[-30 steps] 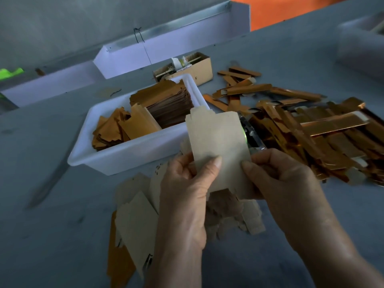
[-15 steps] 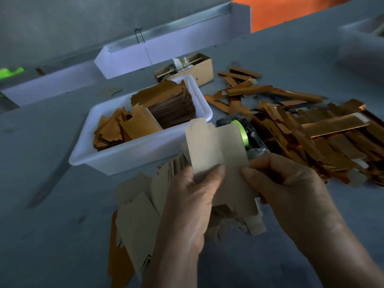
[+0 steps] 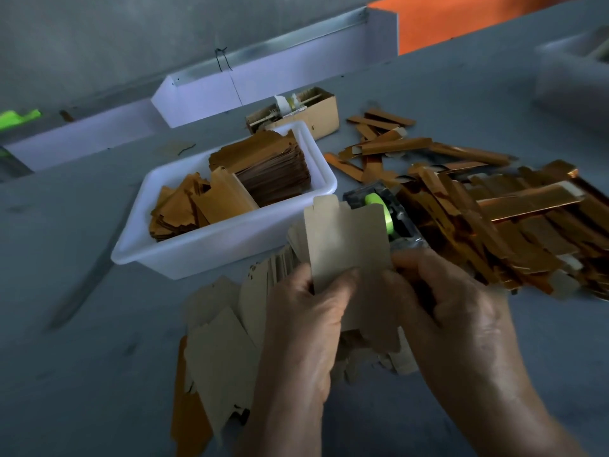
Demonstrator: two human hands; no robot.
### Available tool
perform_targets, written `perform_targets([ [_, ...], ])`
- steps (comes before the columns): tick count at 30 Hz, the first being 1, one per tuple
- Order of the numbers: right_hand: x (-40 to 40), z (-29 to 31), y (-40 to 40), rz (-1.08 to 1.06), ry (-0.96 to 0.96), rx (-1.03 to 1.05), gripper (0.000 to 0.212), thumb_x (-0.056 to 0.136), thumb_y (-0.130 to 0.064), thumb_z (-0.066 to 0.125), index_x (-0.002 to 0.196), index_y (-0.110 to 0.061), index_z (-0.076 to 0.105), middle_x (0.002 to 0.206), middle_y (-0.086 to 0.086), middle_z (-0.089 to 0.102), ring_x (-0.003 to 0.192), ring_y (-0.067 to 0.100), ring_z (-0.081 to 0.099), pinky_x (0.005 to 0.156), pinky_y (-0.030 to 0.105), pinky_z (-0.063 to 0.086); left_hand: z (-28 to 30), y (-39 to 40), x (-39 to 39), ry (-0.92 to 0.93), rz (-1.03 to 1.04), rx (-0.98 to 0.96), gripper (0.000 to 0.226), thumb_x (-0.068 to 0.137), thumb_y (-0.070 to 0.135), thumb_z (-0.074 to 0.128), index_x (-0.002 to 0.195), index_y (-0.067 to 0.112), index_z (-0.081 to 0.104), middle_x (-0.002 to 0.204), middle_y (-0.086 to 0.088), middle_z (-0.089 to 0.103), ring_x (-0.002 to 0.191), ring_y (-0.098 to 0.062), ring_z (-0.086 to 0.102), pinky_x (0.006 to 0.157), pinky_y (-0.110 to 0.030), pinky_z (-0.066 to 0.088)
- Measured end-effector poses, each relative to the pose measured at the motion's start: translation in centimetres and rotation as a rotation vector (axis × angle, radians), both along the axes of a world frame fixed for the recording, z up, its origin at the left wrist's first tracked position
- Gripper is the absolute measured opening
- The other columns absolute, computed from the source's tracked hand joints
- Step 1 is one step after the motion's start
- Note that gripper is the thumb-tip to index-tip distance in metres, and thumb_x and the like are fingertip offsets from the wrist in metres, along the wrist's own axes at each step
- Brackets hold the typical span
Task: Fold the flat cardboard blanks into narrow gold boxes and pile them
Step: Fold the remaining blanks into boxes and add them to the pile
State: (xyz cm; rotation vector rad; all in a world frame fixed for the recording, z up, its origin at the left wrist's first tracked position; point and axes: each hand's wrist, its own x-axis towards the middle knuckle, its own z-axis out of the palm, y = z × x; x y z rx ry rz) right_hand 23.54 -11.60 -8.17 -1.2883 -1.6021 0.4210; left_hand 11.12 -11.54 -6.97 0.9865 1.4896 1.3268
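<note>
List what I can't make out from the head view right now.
- Lower half of the held blank: covered by the left hand and right hand.
- Tape dispenser: front hidden behind the blank.
- Pile of gold boxes: cut off by the right edge.
- Contents of the small cardboard box: too small.

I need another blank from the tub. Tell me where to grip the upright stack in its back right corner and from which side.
Pinch the stack of blanks across its flat faces near the top, coming from above. It stands on edge in the white tub, whose walls probably block a sideways approach. Its upper edges show clear of the rim.
</note>
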Motion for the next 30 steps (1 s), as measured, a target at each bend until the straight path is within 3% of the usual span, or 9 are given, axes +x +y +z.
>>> perform_targets([
  [4, -0.6, 0.1, -0.3, 0.016, -0.001, -0.004, 0.020, 0.086, -0.020, 0.062, 0.104, -0.014, 0.068, 0.072, -0.015, 0.057, 0.074, -0.005, 0.051, 0.062, -0.006, 0.033, -0.1, 0.0, 0.1, 0.021, -0.006, -0.020, 0.010, 0.081, 0.019, 0.072, 0.082, 0.029, 0.074, 0.077, 0.000, 0.074, 0.071, -0.019, 0.072, 0.057, -0.041, 0.059],
  [10, -1.7, 0.3, -0.9, 0.146, 0.047, -0.003, 0.041, 0.091, -0.040, 0.051, 0.118, -0.013, 0.066, 0.091, -0.007, 0.066, 0.081, 0.002, 0.059, 0.065, 0.003, 0.045, 0.2, -0.4, 0.1, 0.045, -0.106, -0.041, 0.017, 0.086, 0.030, 0.062, 0.074, 0.020, 0.070, 0.066, -0.004, 0.070, 0.059, -0.021, 0.068, 0.049, -0.028, 0.054],
  [13, -1.9, -0.1, -0.7, 0.107, -0.018, -0.009, 0.034, 0.091, -0.028, 0.050, 0.116, -0.012, 0.067, 0.087, -0.004, 0.066, 0.068, 0.004, 0.061, 0.062, 0.010, 0.047, 0.3, -0.5, -0.4, 0.015, -0.167, -0.027, 0.050, 0.082, 0.052, 0.057, 0.083, 0.002, 0.062, 0.076, -0.025, 0.064, 0.067, -0.033, 0.065, 0.060, -0.042, 0.054],
  [14, -1.9, -0.2, -0.7, 0.100, -0.024, -0.018, 0.031, 0.092, -0.025, 0.052, 0.115, -0.012, 0.067, 0.087, -0.005, 0.065, 0.067, 0.003, 0.061, 0.062, 0.009, 0.047, 0.3, -0.6, -0.6, 0.059, -0.190, -0.016, 0.050, 0.081, 0.054, 0.058, 0.084, 0.004, 0.064, 0.077, -0.022, 0.066, 0.070, -0.033, 0.066, 0.064, -0.046, 0.055],
  [17, -1.7, -0.5, -0.7, 0.108, 0.010, -0.072, 0.026, 0.090, -0.018, 0.060, 0.115, -0.016, 0.068, 0.089, -0.012, 0.064, 0.072, 0.001, 0.061, 0.065, 0.002, 0.045, 0.3, -0.7, -0.6, 0.150, -0.231, 0.024, 0.017, 0.089, 0.039, 0.063, 0.086, 0.025, 0.071, 0.079, -0.002, 0.073, 0.075, -0.017, 0.071, 0.065, -0.033, 0.059],
  [20, -0.8, 0.0, -0.7, 0.144, 0.206, -0.253, 0.029, 0.082, -0.038, 0.062, 0.110, -0.033, 0.067, 0.078, -0.018, 0.066, 0.076, -0.003, 0.063, 0.063, 0.010, 0.049, 0.2, -0.9, -1.1, 0.148, -0.252, 0.033, 0.014, 0.092, 0.027, 0.059, 0.090, 0.033, 0.072, 0.086, 0.000, 0.074, 0.080, -0.015, 0.071, 0.066, -0.028, 0.059],
  [23, 0.4, 0.4, -0.1, 0.081, 0.378, -0.387, 0.049, 0.062, -0.063, 0.056, 0.101, -0.036, 0.065, 0.085, -0.017, 0.067, 0.077, 0.002, 0.064, 0.067, 0.027, 0.054, 0.6, -1.1, -1.6, 0.113, -0.355, 0.022, 0.016, 0.086, 0.039, 0.061, 0.096, 0.031, 0.071, 0.089, -0.004, 0.074, 0.085, -0.021, 0.071, 0.077, -0.040, 0.059],
  [25, 0.6, 0.8, 0.3, 0.168, 0.497, -0.496, 0.050, 0.057, -0.062, 0.061, 0.097, -0.031, 0.067, 0.087, -0.014, 0.070, 0.082, 0.003, 0.066, 0.077, 0.033, 0.054, 1.0, -1.2, -1.6, 0.122, -0.423, 0.000, 0.021, 0.082, 0.038, 0.061, 0.100, 0.033, 0.070, 0.093, -0.002, 0.074, 0.089, -0.021, 0.071, 0.084, -0.047, 0.056],
  [30, -0.3, 0.9, 0.9, 0.266, 0.797, -0.610, 0.031, 0.062, -0.034, 0.067, 0.090, -0.020, 0.073, 0.086, 0.001, 0.073, 0.087, 0.019, 0.069, 0.085, 0.042, 0.052, 1.5, -1.4, -1.3, 0.158, -0.426, -0.027, 0.027, 0.078, 0.039, 0.067, 0.103, 0.031, 0.066, 0.094, 0.003, 0.075, 0.090, -0.015, 0.072, 0.087, -0.045, 0.055],
])
